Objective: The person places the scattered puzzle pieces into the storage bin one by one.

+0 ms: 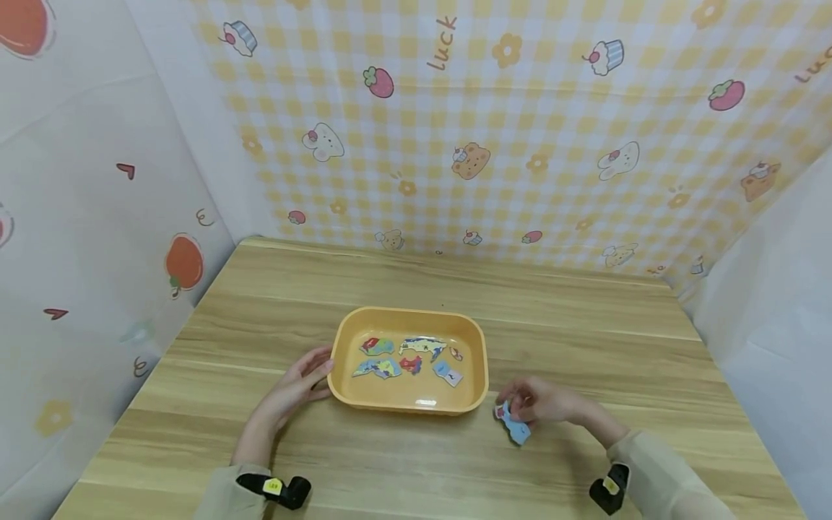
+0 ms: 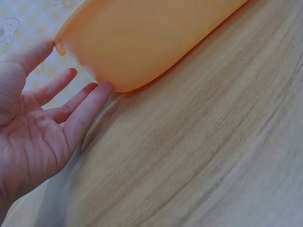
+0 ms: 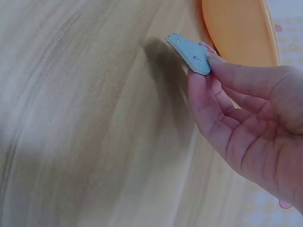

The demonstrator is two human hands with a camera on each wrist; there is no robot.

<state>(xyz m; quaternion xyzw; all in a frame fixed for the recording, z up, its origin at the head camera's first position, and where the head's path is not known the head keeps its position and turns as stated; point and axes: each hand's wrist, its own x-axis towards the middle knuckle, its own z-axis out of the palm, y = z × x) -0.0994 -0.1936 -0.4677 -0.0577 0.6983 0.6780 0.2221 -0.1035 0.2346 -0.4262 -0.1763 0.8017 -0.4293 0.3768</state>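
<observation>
A yellow-orange plastic tray [image 1: 416, 401] sits on the table with several flat, colourful puzzle pieces lying inside it. At its left end is my left hand [image 1: 300, 385], fingers fairly straight; the thumb touches the rim and a fingertip meets the lower wall in the left wrist view. To the right of the tray, my right hand [image 1: 536, 401] pinches a light-blue puzzle piece [image 1: 516, 429] between thumb and fingers. In the right wrist view this puzzle piece [image 3: 191, 54] is tilted, showing its thick pale edge and a bit of red behind the thumb.
Inside the tray lie a red-and-green piece [image 1: 377, 347], a long cream piece [image 1: 422, 347], a red piece [image 1: 411, 365] and others. The wood-grain table [image 1: 572, 318] ends at a yellow checked curtain [image 1: 416, 195] behind, with white cloth [image 1: 84, 180] at the left.
</observation>
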